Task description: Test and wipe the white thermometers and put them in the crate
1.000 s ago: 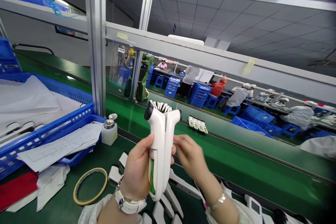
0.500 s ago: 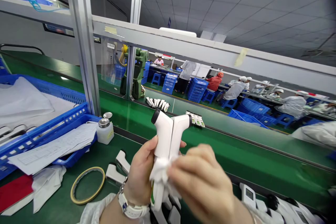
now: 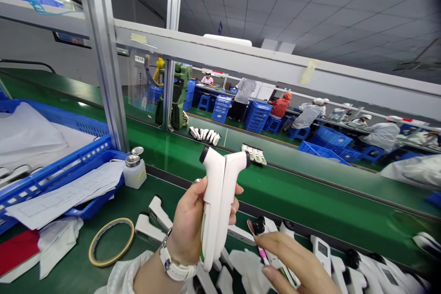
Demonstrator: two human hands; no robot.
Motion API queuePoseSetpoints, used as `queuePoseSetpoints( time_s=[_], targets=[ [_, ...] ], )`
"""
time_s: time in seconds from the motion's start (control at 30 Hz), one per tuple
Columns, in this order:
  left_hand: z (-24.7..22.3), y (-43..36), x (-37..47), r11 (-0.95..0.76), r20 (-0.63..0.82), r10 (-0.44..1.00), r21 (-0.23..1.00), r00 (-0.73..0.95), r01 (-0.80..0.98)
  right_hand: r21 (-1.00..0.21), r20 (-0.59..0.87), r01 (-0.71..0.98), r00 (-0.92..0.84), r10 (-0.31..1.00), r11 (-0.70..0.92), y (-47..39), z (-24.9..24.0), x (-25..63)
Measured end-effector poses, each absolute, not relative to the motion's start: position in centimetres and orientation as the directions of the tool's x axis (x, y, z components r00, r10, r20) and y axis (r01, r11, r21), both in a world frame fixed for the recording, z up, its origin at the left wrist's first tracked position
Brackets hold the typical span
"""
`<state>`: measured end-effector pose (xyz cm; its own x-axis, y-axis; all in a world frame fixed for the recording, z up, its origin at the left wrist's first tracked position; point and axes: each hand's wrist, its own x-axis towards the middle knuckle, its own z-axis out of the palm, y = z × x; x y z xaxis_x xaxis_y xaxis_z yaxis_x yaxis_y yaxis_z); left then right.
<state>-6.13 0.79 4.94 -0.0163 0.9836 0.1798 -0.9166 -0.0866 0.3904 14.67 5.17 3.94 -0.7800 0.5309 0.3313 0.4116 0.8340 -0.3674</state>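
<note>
My left hand (image 3: 188, 220), with a white watch on its wrist, is wrapped around two white forehead thermometers (image 3: 216, 197). They stand side by side, black tips up and pointing apart. My right hand (image 3: 296, 262) is at the lower right, its thumb and fingers apart and nothing visibly between them. Its fingertips are beside a thin pink-and-white item (image 3: 262, 253), partly covered, whose kind I cannot make out. A crumpled white cloth (image 3: 250, 268) lies just left of that hand. More thermometers (image 3: 322, 250) with small screens lie along the right side of the bench.
A roll of tape (image 3: 112, 242) lies on the green bench, left of two loose thermometers (image 3: 148, 227). Behind it stand a white dispenser bottle (image 3: 134, 172) and a blue crate (image 3: 93, 154) beside printed sheets (image 3: 69, 190). A metal post (image 3: 103, 55) rises nearby. Across the belt, co-workers sit at another line.
My right hand has let go of the white cloth and moved down and right, away from the thermometers. The cloth now lies on the bench. My left hand keeps its hold.
</note>
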Motion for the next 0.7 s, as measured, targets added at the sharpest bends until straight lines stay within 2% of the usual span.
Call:
queuePoseSetpoints(
  time_s=[0.03, 0.1, 0.17, 0.27, 0.37, 0.47, 0.6, 0.7],
  targets=[
    [4.8, 0.8, -5.6, -0.094, 0.164, 0.986, 0.411, -0.028, -0.907, -0.516, 0.328, 0.402, -0.723, 0.608, 0.757, 4.8, 3.2, 14.5],
    [4.3, 0.9, -4.6, -0.032, 0.097, 0.995, 0.444, 0.013, -0.895, -0.8, 0.272, 0.238, -0.673, 0.687, 0.55, 3.8, 1.9, 13.3],
    [3.9, 1.0, -3.5, 0.067, -0.008, 0.997, 0.45, 0.071, -0.891, -0.949, 0.23, 0.007, -0.672, 0.704, 0.316, 3.1, 1.0, 11.6],
    [3.4, 1.2, -2.4, 0.109, -0.095, 0.993, 0.465, 0.073, -0.878, -0.978, 0.187, -0.2, -0.688, 0.701, 0.065, 2.9, 0.5, 10.0],
    [3.0, 1.5, -1.7, 0.069, -0.075, 0.997, 0.548, 0.033, -0.834, -0.962, 0.15, -0.261, -0.745, 0.65, -0.077, 3.1, 0.3, 10.3],
    [2.5, 1.9, -1.3, 0.019, -0.05, 0.999, 0.613, -0.014, -0.79, -0.957, 0.114, -0.261, -0.739, 0.664, -0.126, 3.5, 0.4, 11.1],
    [1.9, 2.4, -0.8, 0.044, -0.096, 0.995, 0.607, -0.018, -0.793, -0.958, 0.08, -0.247, -0.724, 0.685, -0.149, 4.3, 0.2, 11.9],
    [1.6, 2.8, -0.8, -0.014, -0.096, 0.991, 0.615, -0.092, -0.788, -0.968, 0.036, -0.2, -0.712, 0.701, -0.154, 4.7, -0.2, 12.1]
  ],
)
